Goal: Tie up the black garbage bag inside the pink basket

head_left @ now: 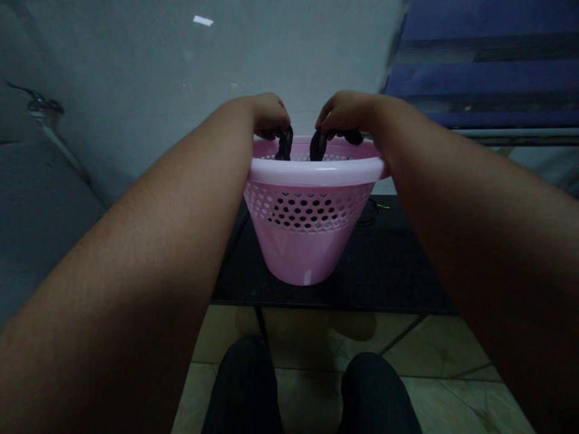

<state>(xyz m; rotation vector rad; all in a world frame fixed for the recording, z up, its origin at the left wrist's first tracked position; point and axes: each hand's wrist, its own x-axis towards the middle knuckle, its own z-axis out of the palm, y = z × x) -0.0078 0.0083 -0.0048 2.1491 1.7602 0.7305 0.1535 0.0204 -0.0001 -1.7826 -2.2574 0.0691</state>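
A pink plastic laundry basket point(312, 175) with a band of holes stands upright on a low black surface in front of me. Over its left rim my left hand point(271, 114) is closed on a piece of black cloth point(284, 144), which hangs down into the basket. My right hand point(346, 114) grips more black cloth point(318, 144) at the right side, a short gap away from the left. Whether both pieces belong to one garment is hidden inside the basket. My forearms reach past the basket on either side.
The black tabletop point(389, 259) ends in a front edge above the tiled floor point(307, 337). A dark cable point(373, 211) lies behind the basket at the right. Blue striped fabric point(488, 78) is at the upper right, and a metal tap-like fitting point(45, 108) at the left.
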